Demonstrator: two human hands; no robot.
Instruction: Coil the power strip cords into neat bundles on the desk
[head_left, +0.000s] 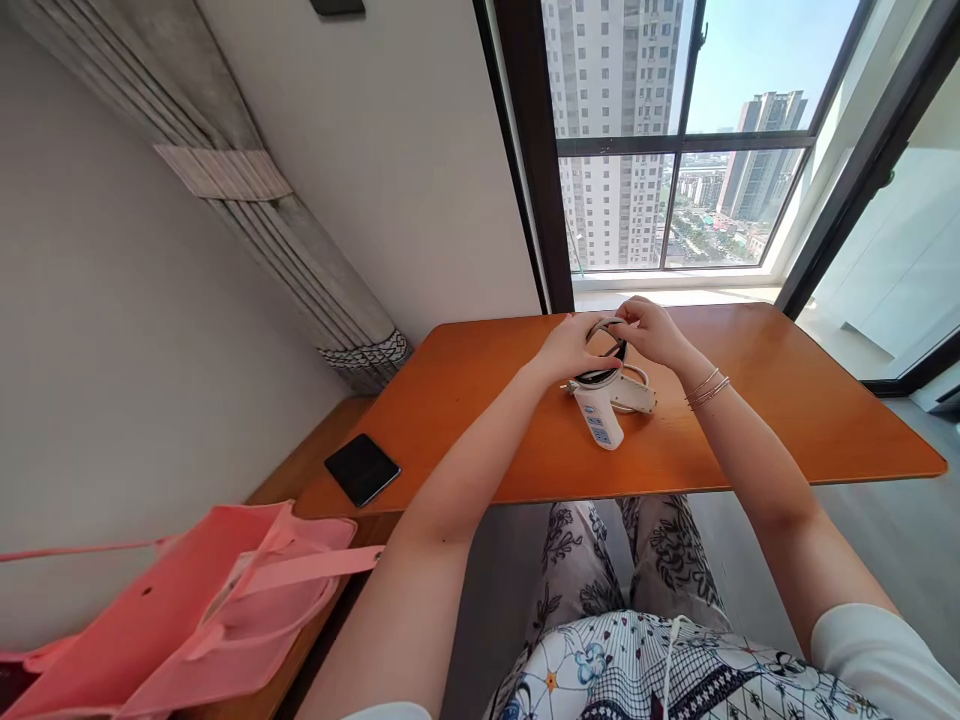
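Above the middle of the wooden table [480, 400], my left hand [574, 348] is closed around a loop of cable [618, 350], with white and dark strands in the bundle. My right hand [652, 332] pinches the upper right of the same loop. Just below the hands lies a white power strip [600, 418] with blue-grey socket faces, pointing toward me. Beside it, to the right, is a second white strip-like piece [636, 394], with a white cord curving behind it. My fingers partly hide the cable.
A black phone or small tablet [362, 470] lies at the table's left corner. Left of the table stands a pink bag [217, 600] with straps. A tied grey curtain [277, 250] hangs on the left, and a window [679, 150] is beyond the far edge.
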